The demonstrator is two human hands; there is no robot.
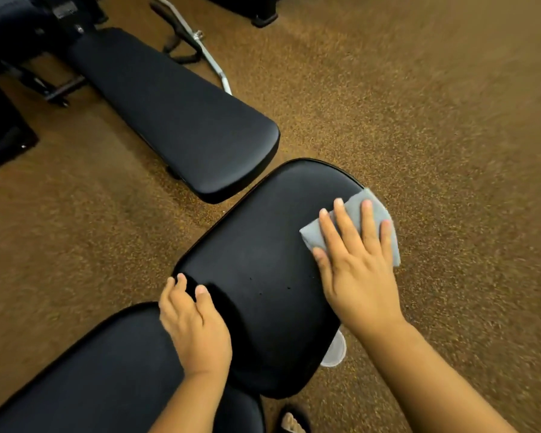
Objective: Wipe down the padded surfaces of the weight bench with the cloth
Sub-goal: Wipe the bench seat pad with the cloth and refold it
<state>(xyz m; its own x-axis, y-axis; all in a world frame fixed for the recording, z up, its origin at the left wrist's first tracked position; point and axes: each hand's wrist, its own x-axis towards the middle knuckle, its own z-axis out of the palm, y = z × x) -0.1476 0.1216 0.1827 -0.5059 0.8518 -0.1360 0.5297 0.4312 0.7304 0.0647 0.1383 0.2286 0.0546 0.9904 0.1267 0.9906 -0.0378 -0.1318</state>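
Observation:
A black padded seat pad [263,260] of the weight bench fills the middle of the view, and a second black pad [107,370] of the same bench lies below it at the lower left. A grey cloth [353,207] lies on the seat pad's right edge. My right hand [356,267] presses flat on the cloth with its fingers straight and spread. My left hand [194,323] rests on the seat pad's left edge, its fingers bent over the rim.
Another black bench pad [175,120] lies on its frame at the upper left. A chrome curl bar [206,54] lies on the speckled brown floor [419,120] behind it. A white object [336,351] shows under the seat pad's right edge. A sandalled foot [291,421] shows at the bottom.

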